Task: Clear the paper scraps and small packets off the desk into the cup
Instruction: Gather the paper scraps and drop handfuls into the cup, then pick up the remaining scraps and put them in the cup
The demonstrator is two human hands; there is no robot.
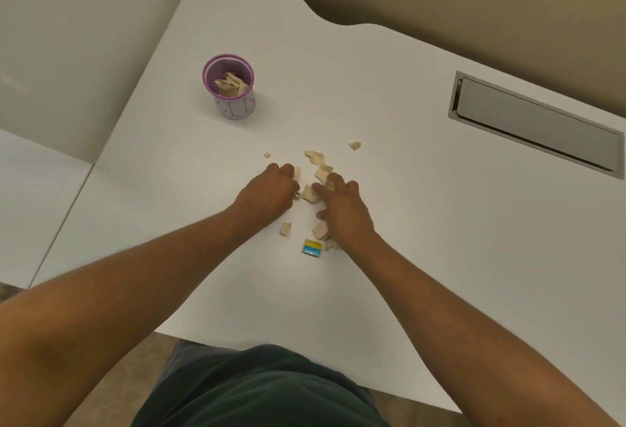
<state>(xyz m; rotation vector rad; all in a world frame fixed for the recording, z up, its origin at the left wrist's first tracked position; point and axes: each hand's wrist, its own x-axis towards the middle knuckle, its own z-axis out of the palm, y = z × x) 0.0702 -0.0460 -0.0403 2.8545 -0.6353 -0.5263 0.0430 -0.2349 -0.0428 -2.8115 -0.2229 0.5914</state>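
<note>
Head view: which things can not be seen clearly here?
- Left hand: its curled fingers hide whatever it grips.
- Right hand: it covers some paper scraps beneath its palm.
- Small packet: the print is too small to read.
- Cup: the scraps inside hide its bottom, and the wall lettering is faint.
- Forearms: cut off by the lower frame edge.

Single head cam, steep downward tilt, close over desk (389, 94) w/ both forearms.

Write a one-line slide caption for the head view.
Both hands gather paper scraps near a purple cup.
</note>
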